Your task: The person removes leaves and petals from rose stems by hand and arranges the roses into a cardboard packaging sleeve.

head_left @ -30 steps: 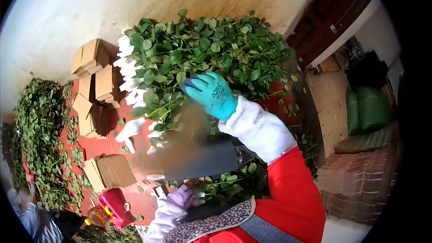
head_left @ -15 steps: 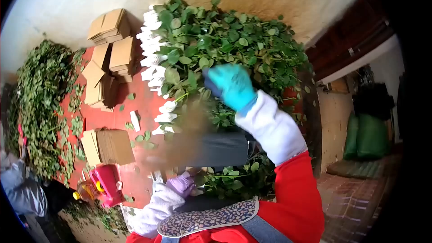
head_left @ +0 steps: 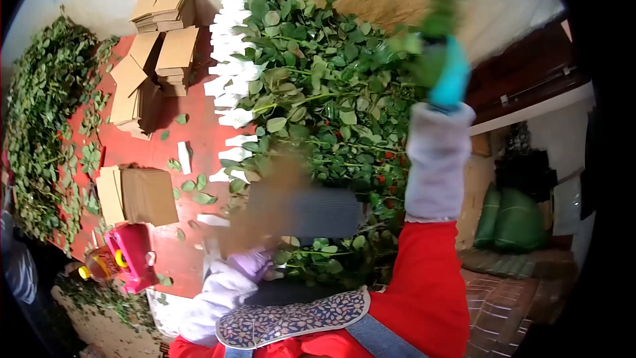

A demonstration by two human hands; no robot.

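Note:
My right hand [head_left: 452, 78], in a teal glove, is raised at the upper right. It grips a leafy green stem [head_left: 437, 23], smeared by motion, against the wall. My left hand [head_left: 250, 264], in a lilac glove, is low near the table's front edge, beside a dark ribbed pad [head_left: 324, 213]. A brown blur [head_left: 268, 205] in front of the view hides its fingers. Beyond the pad is a large heap of leafy stems [head_left: 331, 86], their left ends in white sleeves [head_left: 232, 69]. More leafy stems [head_left: 338, 258] lie on the near side of the pad.
Stacks of folded cardboard [head_left: 175, 59] and another cardboard stack [head_left: 149, 195] stand on the red table [head_left: 152, 152]. A pink container [head_left: 137, 258] and a yellow-capped bottle [head_left: 99, 265] are front left. Another leafy heap [head_left: 50, 126] lies far left, near a person's sleeve [head_left: 20, 265]. Green sacks [head_left: 520, 219] are at right.
My right hand has gone from over the leafy heap up and to the right, now with a leafy stem in it. My left hand stays low by the pad. The view has shifted slightly.

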